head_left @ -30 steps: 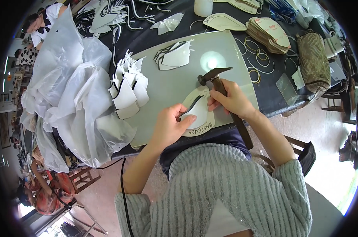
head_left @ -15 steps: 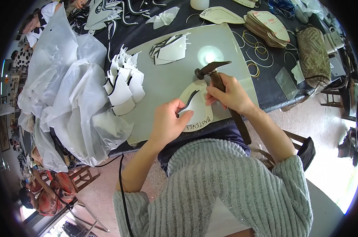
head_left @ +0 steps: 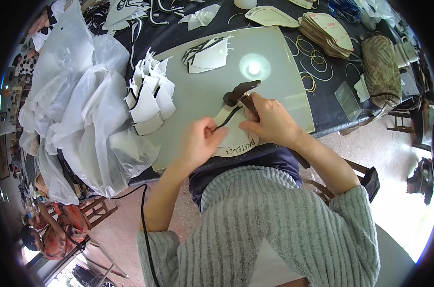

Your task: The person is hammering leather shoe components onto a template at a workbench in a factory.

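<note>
A cream card pattern [head_left: 231,152] with handwriting lies at the near edge of the pale work board. On it rests a white cut piece [head_left: 236,134] whose upper left edge carries a curved black strip [head_left: 231,116]. My left hand [head_left: 200,141] is closed, thumb and fingers pinched at the strip's lower end. My right hand [head_left: 275,119] grips a hammer [head_left: 241,93], its dark head just over the upper end of the strip. The handle runs under my palm toward my lap. Whether the head touches the strip, I cannot tell.
White cut pieces with black edging are stacked [head_left: 152,98] left on the board; a smaller bundle [head_left: 209,56] lies farther back. A large plastic bag [head_left: 92,115] bulges at the left. Card patterns [head_left: 324,33], yellow rings [head_left: 317,60] and a patterned roll [head_left: 380,69] are at the right.
The hammer head has moved left and down, nearer the black strip, with my right hand following. My left hand has shifted slightly left along the piece.
</note>
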Demonstrator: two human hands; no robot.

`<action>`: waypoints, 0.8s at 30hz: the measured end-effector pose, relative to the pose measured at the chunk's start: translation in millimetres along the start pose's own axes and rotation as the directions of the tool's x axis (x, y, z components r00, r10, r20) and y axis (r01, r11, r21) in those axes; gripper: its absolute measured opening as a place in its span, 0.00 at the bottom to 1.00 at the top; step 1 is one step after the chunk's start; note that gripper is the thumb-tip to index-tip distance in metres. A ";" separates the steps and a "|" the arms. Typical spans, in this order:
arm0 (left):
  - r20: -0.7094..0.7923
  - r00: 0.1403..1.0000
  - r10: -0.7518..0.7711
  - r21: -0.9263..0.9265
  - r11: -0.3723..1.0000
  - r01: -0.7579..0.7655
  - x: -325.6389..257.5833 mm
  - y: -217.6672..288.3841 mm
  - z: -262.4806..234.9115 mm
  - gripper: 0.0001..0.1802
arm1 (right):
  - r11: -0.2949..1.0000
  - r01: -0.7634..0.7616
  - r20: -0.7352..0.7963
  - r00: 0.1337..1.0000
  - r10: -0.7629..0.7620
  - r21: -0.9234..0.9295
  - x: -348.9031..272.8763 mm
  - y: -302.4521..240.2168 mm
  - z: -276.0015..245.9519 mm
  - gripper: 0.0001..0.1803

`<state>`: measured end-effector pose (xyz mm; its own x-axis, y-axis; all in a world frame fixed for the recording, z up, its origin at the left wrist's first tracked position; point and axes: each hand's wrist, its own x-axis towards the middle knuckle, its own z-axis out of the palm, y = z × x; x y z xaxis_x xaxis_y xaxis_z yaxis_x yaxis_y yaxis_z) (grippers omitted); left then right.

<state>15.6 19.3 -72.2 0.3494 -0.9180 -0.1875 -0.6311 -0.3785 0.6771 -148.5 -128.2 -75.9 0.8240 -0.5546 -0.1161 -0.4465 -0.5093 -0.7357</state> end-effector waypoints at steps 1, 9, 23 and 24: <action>0.082 0.996 -0.035 -0.147 0.988 0.047 1.4 -10.1 -9.8 0.13 | 1.000 0.001 0.003 1.000 -0.001 0.000 -0.2 0.5 0.6 0.21; 0.163 0.985 -0.049 -0.287 0.953 0.094 3.9 -19.6 -15.0 0.11 | 0.998 -0.034 0.012 0.999 0.034 0.046 -1.1 -3.4 0.2 0.21; 0.092 0.819 0.566 0.418 0.725 -0.548 -43.7 -3.2 41.4 0.36 | 0.999 0.030 -0.019 0.999 -0.030 0.015 -1.0 2.7 -1.4 0.19; 0.092 0.817 0.569 0.412 0.725 -0.551 -45.6 -2.2 44.5 0.36 | 0.998 0.035 -0.011 0.999 -0.034 0.053 -1.5 4.1 -3.5 0.17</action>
<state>-29.7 56.7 -96.8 -0.1370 -0.9765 0.1665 -0.9360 0.1827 0.3009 -152.8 -131.7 -76.4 0.8347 -0.5443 -0.0837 -0.3988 -0.4928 -0.7734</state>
